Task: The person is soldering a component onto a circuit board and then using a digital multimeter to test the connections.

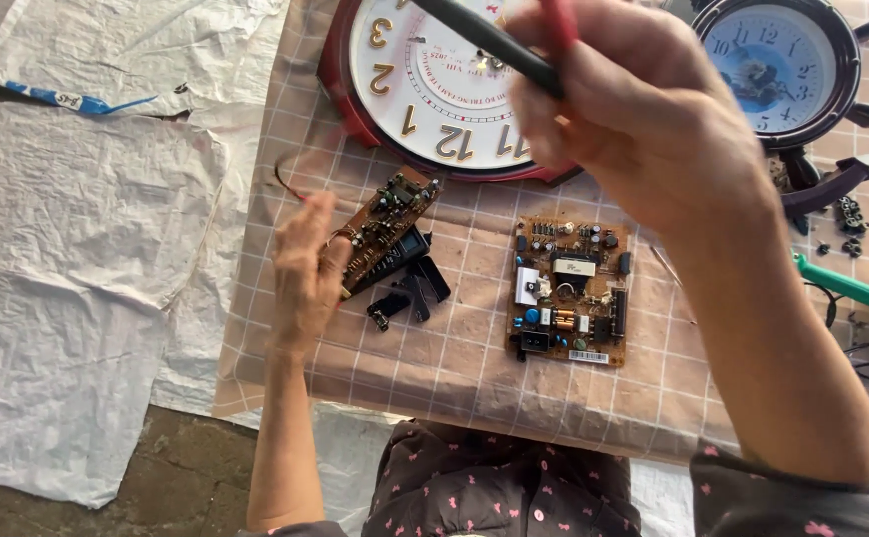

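The person's lap, in a dark spotted garment (494, 492), lies nearest the camera, and both forearms rise from it over a checked cloth (454, 368). The left hand (305, 273) stands on edge, its fingers closed on the lower end of a narrow brown board (386, 224) that slants up and away from it to the right. Just right of that hand, under the board, black parts (409, 293) lie on the cloth. Farther right, between the two hands and touched by neither, a square board (569, 288) lies flat. The right hand (643, 119) hovers above and beyond it, fingers clamped around a black tool (489, 40) with a red grip; its shaft runs up and left from the fist, over a red-rimmed clock (424, 89). Right of that hand stands a dark clock (782, 65), and below it lies a green tool (847, 286). Left of the left hand white sheets (76, 249) cover the ground.
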